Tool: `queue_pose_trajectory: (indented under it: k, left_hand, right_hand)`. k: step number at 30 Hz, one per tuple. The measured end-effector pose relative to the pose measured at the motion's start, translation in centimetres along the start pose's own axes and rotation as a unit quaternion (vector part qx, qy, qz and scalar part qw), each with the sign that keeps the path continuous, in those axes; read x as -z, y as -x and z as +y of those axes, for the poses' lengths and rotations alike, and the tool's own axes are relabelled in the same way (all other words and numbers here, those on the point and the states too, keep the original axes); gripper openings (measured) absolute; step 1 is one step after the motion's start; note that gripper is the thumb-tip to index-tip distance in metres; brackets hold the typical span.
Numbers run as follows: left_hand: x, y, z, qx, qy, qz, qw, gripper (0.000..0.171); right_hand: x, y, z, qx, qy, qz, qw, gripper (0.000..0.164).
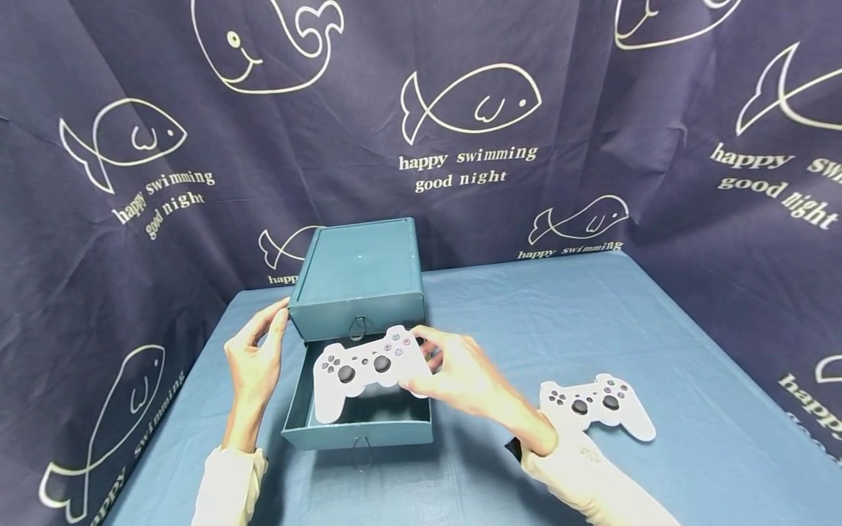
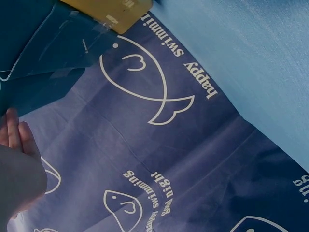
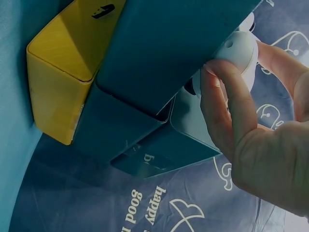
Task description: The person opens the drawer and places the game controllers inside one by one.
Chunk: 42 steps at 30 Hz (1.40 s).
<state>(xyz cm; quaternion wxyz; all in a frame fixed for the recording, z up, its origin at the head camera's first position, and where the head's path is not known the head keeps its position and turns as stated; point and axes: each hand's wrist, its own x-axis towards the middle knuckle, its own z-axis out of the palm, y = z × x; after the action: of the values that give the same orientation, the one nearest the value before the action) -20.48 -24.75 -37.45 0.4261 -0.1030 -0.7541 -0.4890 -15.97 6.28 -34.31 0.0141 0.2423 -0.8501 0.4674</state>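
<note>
In the head view, my right hand [image 1: 454, 369] pinches the right grip of a white game controller [image 1: 365, 361], its buttons and two dark sticks facing up. The controller is over a pulled-out teal drawer [image 1: 395, 435]. Thumb and fingers hold the controller's rounded end in the right wrist view. My left hand [image 1: 256, 358] touches the front left corner of the upper teal drawer unit [image 1: 358, 267] with its fingertips. Those fingers [image 2: 13, 133] look nearly straight beside the teal wall in the left wrist view. The upper drawer is closed, with a ring pull on its front.
A second white game controller [image 1: 618, 413] lies on the blue tablecloth [image 1: 513, 314] to the right, beside my right forearm. Beneath the teal drawers sits a yellow unit [image 3: 58, 92], seen in the wrist views. A dark blue curtain [image 1: 368, 183] with fish drawings stands behind.
</note>
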Motion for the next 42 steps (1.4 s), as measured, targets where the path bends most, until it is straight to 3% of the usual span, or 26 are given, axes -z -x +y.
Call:
queue_pose_trajectory:
  k: [10, 20, 30, 42]
  left_hand:
    - [0.1, 0.0, -0.1, 0.001, 0.001, 0.001, 1.0000, 0.025]
    - [0.0, 0.1, -0.1, 0.005, 0.006, -0.001, 1.0000, 0.025]
    - [0.1, 0.0, 0.1, 0.001, 0.006, 0.001, 1.0000, 0.025]
    - [0.0, 0.1, -0.1, 0.012, -0.001, -0.001, 0.9999, 0.025]
  right_hand:
    - [-0.6, 0.0, -0.7, 0.037, 0.003, 0.005, 0.999, 0.035]
    - [-1.3, -0.4, -1.1, 0.023, 0.036, -0.005, 0.999, 0.045]
    - [-1.5, -1.2, -1.1, 0.031, 0.069, -0.026, 0.997, 0.042]
    - [-1.4, -1.6, -1.1, -0.005, 0.051, -0.061, 0.997, 0.052]
